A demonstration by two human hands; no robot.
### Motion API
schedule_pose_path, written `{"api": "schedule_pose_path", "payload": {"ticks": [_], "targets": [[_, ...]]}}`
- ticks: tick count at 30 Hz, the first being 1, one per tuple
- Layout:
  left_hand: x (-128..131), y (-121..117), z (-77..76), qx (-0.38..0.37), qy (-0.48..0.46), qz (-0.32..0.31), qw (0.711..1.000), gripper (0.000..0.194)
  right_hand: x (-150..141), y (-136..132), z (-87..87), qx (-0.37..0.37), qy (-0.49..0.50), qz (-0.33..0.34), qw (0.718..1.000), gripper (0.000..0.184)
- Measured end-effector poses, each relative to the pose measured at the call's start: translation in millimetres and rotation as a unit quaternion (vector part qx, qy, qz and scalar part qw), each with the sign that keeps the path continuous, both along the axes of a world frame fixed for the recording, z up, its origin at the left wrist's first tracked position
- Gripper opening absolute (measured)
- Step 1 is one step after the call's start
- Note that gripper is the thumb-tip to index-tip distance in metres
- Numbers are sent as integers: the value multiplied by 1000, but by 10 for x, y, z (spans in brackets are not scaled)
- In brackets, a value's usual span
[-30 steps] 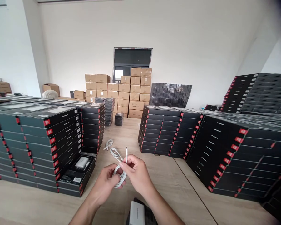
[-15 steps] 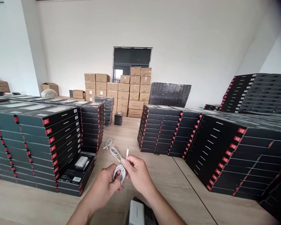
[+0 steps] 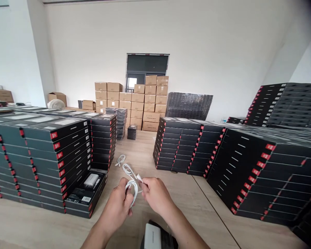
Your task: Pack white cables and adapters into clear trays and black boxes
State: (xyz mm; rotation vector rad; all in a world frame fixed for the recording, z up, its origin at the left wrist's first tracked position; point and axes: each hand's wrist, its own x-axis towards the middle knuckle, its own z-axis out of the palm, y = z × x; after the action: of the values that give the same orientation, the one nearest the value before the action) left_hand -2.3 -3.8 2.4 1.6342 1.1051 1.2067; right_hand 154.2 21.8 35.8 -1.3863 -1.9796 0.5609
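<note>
A coiled white cable [image 3: 133, 189] is gripped in my left hand [image 3: 121, 200], thumb and fingers closed around the loops. My right hand [image 3: 155, 193] pinches the plug end [image 3: 139, 177] of that cable, just right of the coil. Beyond my hands two more coiled cables lie on the table: a nearer cable [image 3: 128, 169] and a farther cable [image 3: 120, 159]. Close to me at the bottom, a white charger [image 3: 152, 236] sits on something dark, partly cut off by the frame. To the left, an open black box [image 3: 80, 197] holds another white charger [image 3: 91, 180].
Stacked black boxes with red tabs stand on the left [image 3: 36, 162] and a second group on the right [image 3: 248, 173] of the wooden table [image 3: 197, 207]. Farther back are brown cartons [image 3: 137, 105], a pile of dark trays [image 3: 189, 105] and a small black stack [image 3: 132, 132].
My right hand has turned the plug end from upright to tilted leftward, toward the coil. The coil in my left hand now hangs more open. The view has shifted slightly.
</note>
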Motion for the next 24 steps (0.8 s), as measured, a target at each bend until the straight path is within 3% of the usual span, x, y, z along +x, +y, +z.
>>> {"api": "schedule_pose_path", "payload": {"ticks": [5,9,12,17,21,24], "targets": [[29,-4,18,-64,-77,-50,994,21,99,-30,84,32,-104,34,994,32],[62,6,11,-84,-100,-48,990,25,114,-29,82,40,-169,43,984,31],[68,-7,12,-97,-105,-44,989,25,107,-45,81,45,-166,68,983,27],[23,-27,13,-206,-101,-112,967,27,85,-71,86,74,-94,128,985,28],[-12,0,6,-190,-125,-98,969,30,81,-98,142,122,-35,97,987,38],[-22,16,-4,-176,-124,-104,971,30,69,-136,207,174,-48,139,974,39]]}}
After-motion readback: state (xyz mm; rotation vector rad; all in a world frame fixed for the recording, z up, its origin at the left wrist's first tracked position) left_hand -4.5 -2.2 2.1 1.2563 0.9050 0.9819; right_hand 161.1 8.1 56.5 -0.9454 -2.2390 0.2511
